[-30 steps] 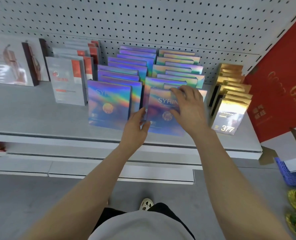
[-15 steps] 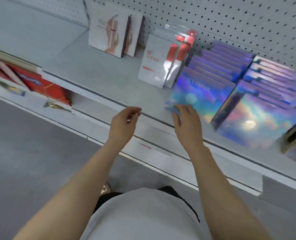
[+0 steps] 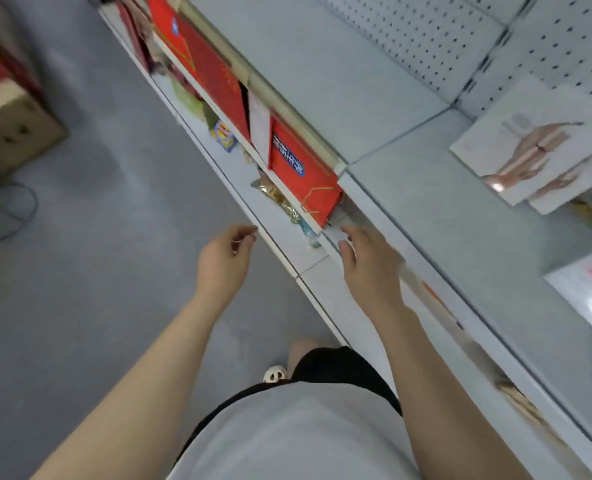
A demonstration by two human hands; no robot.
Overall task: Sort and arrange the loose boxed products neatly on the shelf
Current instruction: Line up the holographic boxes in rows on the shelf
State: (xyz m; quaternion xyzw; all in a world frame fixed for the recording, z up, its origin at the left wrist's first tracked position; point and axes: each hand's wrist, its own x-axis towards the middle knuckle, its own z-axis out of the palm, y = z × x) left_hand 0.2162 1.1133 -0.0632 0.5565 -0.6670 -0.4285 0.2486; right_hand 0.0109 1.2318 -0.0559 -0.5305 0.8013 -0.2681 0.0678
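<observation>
I am holding both hands out in front of me with nothing in them. My left hand [image 3: 223,261] is hanging over the grey floor [image 3: 80,271], fingers loosely curled, just short of the lower shelf lip [image 3: 280,251]. My right hand [image 3: 369,268] is reaching further in, fingers relaxed and slightly spread, its tips near the lower corner of the red gift box [image 3: 305,174] that is standing on the lower shelf under the front edge of the upper shelf [image 3: 443,237].

I judge that red box to be the nearest loose product. It is lying ahead and slightly left of my right hand, which is the nearer one. Its long axis is running along the shelf, up and to the left, in line with another red box [image 3: 201,64] behind it. A gold-wrapped packet [image 3: 277,197] is lying just in front of it on the lower shelf.

The white boxes printed with a hand [image 3: 533,147] are leaning against the pegboard [image 3: 460,39] on the upper shelf, well to my right. There is bare shelf between them and my hand. Clearance over the red box looks tight, so I would be drawing it out towards me.
</observation>
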